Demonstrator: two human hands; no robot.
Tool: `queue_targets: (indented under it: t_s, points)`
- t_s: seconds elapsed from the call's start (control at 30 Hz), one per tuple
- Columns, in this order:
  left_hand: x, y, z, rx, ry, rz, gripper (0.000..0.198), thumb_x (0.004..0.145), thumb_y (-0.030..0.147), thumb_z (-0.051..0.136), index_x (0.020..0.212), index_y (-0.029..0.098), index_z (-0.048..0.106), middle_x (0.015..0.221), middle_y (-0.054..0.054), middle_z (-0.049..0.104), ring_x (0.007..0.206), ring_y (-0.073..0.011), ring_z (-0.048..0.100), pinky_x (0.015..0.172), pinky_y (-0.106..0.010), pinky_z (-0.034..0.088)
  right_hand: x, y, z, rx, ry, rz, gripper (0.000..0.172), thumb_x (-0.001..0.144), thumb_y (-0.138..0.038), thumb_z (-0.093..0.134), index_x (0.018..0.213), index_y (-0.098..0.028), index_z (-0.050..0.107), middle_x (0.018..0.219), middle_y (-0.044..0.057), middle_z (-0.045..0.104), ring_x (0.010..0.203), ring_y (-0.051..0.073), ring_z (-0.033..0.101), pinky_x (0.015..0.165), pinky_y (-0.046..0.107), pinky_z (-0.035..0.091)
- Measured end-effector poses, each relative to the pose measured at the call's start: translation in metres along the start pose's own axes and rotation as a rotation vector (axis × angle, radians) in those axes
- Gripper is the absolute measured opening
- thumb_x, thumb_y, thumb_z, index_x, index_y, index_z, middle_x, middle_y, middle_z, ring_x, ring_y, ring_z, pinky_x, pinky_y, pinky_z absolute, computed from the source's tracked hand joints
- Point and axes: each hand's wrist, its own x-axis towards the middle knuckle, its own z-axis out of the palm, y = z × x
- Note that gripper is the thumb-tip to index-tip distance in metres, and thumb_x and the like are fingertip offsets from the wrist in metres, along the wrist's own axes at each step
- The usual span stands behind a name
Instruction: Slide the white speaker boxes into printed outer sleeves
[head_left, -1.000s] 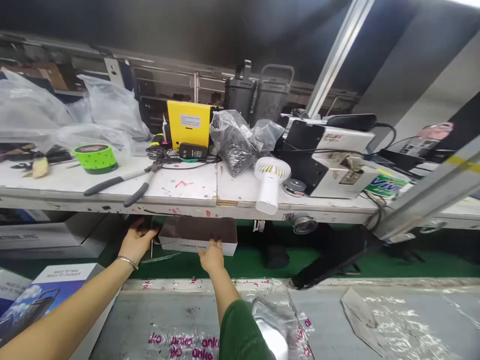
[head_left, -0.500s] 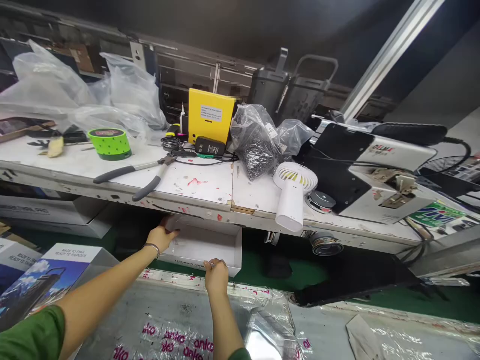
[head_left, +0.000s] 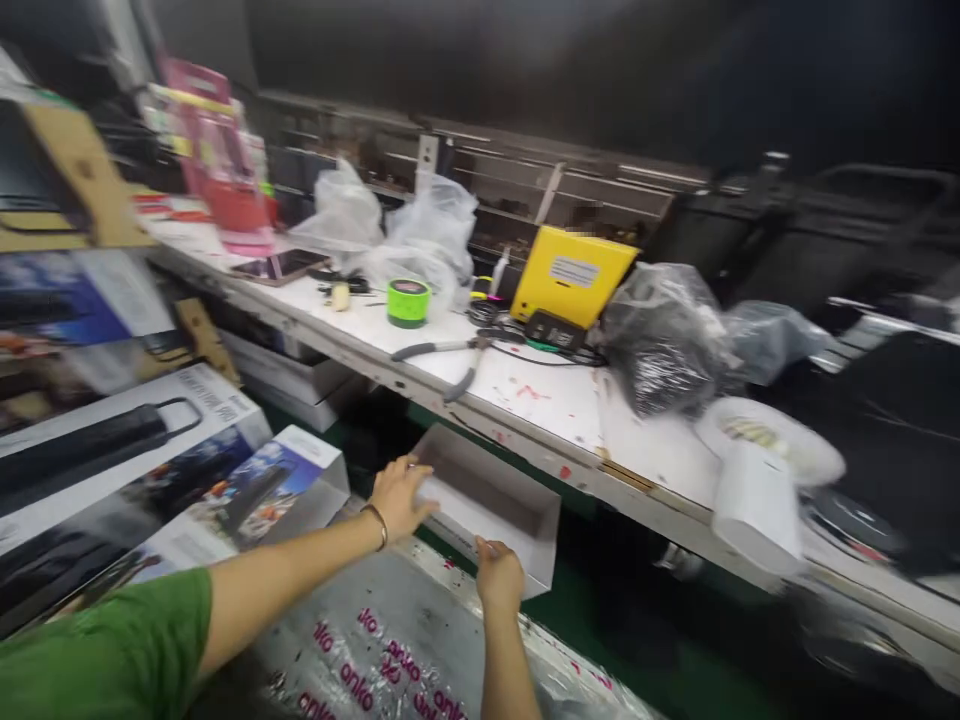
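Between the shelf edge and the plastic-covered bench sits an open white cardboard box (head_left: 487, 500), its inside bare where it shows. My left hand (head_left: 401, 497), with a bracelet at the wrist, grips its left end, thumb and fingers around the wall. On the front wall of the box, my right hand (head_left: 499, 572) has its fingers closed over the rim. Part of the box's back lies beneath the shelf edge.
Printed speaker boxes (head_left: 277, 480) are stacked to the left. The white shelf (head_left: 540, 395) holds pliers (head_left: 465, 360), a green tub (head_left: 408, 303), a yellow stand (head_left: 574, 280), a bagged black item (head_left: 667, 350) and a white handheld fan (head_left: 757, 490). Printed plastic film (head_left: 375, 650) covers the bench.
The view has swung left, so the shelf items and both hands appear further right and the stacked boxes show more. Both hands stay on the white box.
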Motion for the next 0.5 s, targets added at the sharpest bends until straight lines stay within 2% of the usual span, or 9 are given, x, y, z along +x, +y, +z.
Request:
queue_targets:
  t_s: [0.1, 0.17, 0.23, 0.3, 0.33, 0.4, 0.5]
  points:
    - [-0.067, -0.037, -0.036, 0.024, 0.046, -0.017, 0.069, 0.076, 0.055, 0.066, 0.139, 0.034, 0.046, 0.149, -0.009, 0.035, 0.136, -0.0291, 0.033, 0.109, -0.046, 0.032, -0.01, -0.007, -0.001, -0.012, -0.016, 0.034, 0.052, 0.094, -0.036, 0.044, 0.131, -0.001, 0.052, 0.132, 0.031, 0.051, 0.11, 0.038, 0.061, 0.09, 0.043, 0.045]
    - [-0.106, -0.075, -0.058, 0.135, 0.09, -0.162, 0.079, 0.072, 0.057, 0.068, 0.143, 0.033, 0.042, 0.152, -0.013, 0.03, 0.139, -0.0353, 0.027, 0.108, -0.055, 0.029, -0.026, -0.013, 0.004, 0.005, 0.061, 0.059, 0.063, 0.093, -0.039, 0.042, 0.145, -0.005, 0.035, 0.145, 0.035, 0.031, 0.115, 0.041, 0.058, 0.09, 0.048, 0.045]
    - [-0.133, -0.115, -0.073, 0.242, 0.051, -0.375, 0.096, 0.064, 0.063, 0.071, 0.147, 0.032, 0.037, 0.154, -0.019, 0.024, 0.14, -0.0426, 0.022, 0.102, -0.061, 0.031, -0.046, -0.019, 0.014, 0.055, 0.159, 0.056, 0.066, 0.091, -0.043, 0.043, 0.147, -0.01, 0.031, 0.149, 0.034, 0.021, 0.124, 0.045, 0.049, 0.093, 0.052, 0.043]
    - [-0.147, -0.146, -0.081, 0.281, -0.031, -0.539, 0.104, 0.059, 0.071, 0.068, 0.149, 0.033, 0.033, 0.155, -0.023, 0.02, 0.138, -0.0468, 0.024, 0.097, -0.063, 0.033, -0.07, -0.025, 0.03, 0.127, 0.197, 0.037, 0.065, 0.089, -0.042, 0.046, 0.146, -0.012, 0.033, 0.148, 0.03, 0.022, 0.131, 0.045, 0.042, 0.099, 0.052, 0.041]
    - [-0.151, -0.157, -0.083, 0.281, -0.058, -0.585, 0.103, 0.059, 0.074, 0.063, 0.149, 0.034, 0.032, 0.154, -0.023, 0.02, 0.136, -0.0475, 0.028, 0.094, -0.062, 0.035, -0.081, -0.028, 0.039, 0.165, 0.183, 0.037, 0.065, 0.088, -0.04, 0.046, 0.145, -0.011, 0.033, 0.147, 0.029, 0.025, 0.13, 0.043, 0.044, 0.1, 0.05, 0.042]
    - [-0.153, -0.171, -0.086, 0.267, -0.075, -0.61, 0.095, 0.065, 0.074, 0.055, 0.148, 0.033, 0.032, 0.149, -0.024, 0.031, 0.127, -0.0466, 0.04, 0.09, -0.058, 0.039, -0.103, -0.033, 0.057, 0.25, 0.123, 0.043, 0.064, 0.088, -0.035, 0.045, 0.145, -0.01, 0.031, 0.144, 0.027, 0.032, 0.119, 0.034, 0.056, 0.098, 0.042, 0.046]
    - [-0.159, -0.181, -0.092, 0.263, -0.081, -0.572, 0.085, 0.071, 0.062, 0.053, 0.146, 0.03, 0.031, 0.128, -0.021, 0.051, 0.11, -0.0425, 0.053, 0.081, -0.048, 0.044, -0.132, -0.032, 0.078, 0.311, 0.047, 0.025, 0.064, 0.086, -0.027, 0.046, 0.144, -0.004, 0.031, 0.135, 0.026, 0.044, 0.094, 0.024, 0.067, 0.091, 0.033, 0.051]
